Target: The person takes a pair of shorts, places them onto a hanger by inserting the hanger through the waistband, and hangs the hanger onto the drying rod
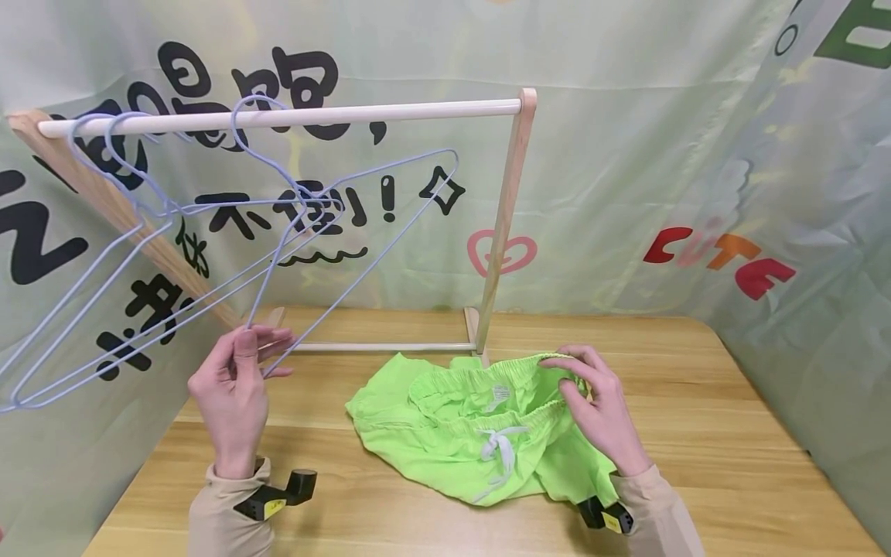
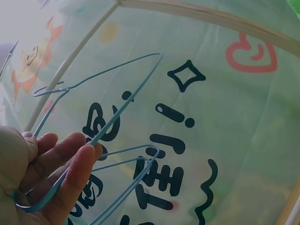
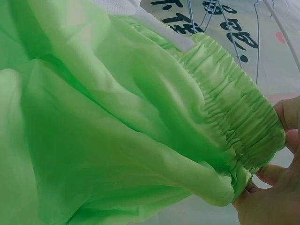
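Observation:
My left hand [image 1: 237, 387] pinches the lower part of a thin blue wire hanger [image 2: 126, 105], thumb against fingers. That hanger's hook loops over the white rail [image 1: 383, 113] of a wooden rack, and its body tilts toward me. On the table lies a pair of bright green shorts [image 1: 431, 441], waistband [image 3: 234, 103] gathered and partly spread, with a white drawstring [image 1: 500, 447] tied in front. At the waistband's right end, my right hand [image 1: 602, 402] grips the elastic edge between thumb and fingers. Part of that hand is out of frame in the right wrist view.
More blue wire hangers [image 1: 170, 207] hang at the rail's left end. The rack's right post [image 1: 508, 224] stands behind the shorts. Wooden tabletop [image 1: 710, 433] extends to the right. A printed cloth backdrop [image 1: 626, 155] encloses the back and sides.

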`<state>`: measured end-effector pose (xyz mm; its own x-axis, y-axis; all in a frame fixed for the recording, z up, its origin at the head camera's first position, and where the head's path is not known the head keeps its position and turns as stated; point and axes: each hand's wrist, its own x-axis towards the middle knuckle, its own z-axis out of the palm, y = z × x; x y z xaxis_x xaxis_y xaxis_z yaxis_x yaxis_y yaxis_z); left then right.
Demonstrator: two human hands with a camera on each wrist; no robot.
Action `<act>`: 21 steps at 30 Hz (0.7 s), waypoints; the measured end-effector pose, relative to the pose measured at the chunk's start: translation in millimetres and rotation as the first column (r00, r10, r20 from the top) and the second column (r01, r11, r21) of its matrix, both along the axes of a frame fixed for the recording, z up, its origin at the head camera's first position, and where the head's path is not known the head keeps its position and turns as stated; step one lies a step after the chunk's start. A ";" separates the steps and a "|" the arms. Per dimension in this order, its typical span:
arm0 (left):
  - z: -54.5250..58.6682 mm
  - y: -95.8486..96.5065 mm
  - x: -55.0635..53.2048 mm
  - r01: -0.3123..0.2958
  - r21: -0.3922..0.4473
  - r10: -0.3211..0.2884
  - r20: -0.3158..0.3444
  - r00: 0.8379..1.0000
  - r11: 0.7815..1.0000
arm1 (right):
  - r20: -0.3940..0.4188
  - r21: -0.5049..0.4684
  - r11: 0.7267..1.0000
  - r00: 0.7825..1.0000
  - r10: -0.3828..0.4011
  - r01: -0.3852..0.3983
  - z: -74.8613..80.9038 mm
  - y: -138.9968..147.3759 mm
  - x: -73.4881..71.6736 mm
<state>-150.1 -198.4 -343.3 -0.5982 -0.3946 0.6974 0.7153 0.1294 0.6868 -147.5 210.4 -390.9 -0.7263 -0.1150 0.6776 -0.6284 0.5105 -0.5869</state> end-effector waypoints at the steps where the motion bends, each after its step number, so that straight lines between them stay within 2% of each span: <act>1: 0.2 0.0 0.2 0.013 0.013 -0.013 -0.003 1.000 1.000 | 0.000 -0.001 1.000 1.000 0.001 -0.001 -0.3 0.1 -0.2; 6: 1.7 1.2 1.0 0.061 0.072 -0.059 -0.023 0.998 0.996 | -0.009 -0.007 1.000 1.000 0.003 -0.003 -2.5 0.9 -1.9; 11: 2.0 2.9 0.8 0.077 0.111 -0.074 -0.039 0.997 0.991 | -0.015 -0.001 1.000 1.000 -0.006 0.006 -3.1 1.5 -1.7; 21: -0.4 -2.0 -0.1 0.132 0.116 -0.125 -0.069 0.990 0.984 | 0.002 0.011 1.000 1.000 -0.013 0.013 -0.6 0.7 -0.1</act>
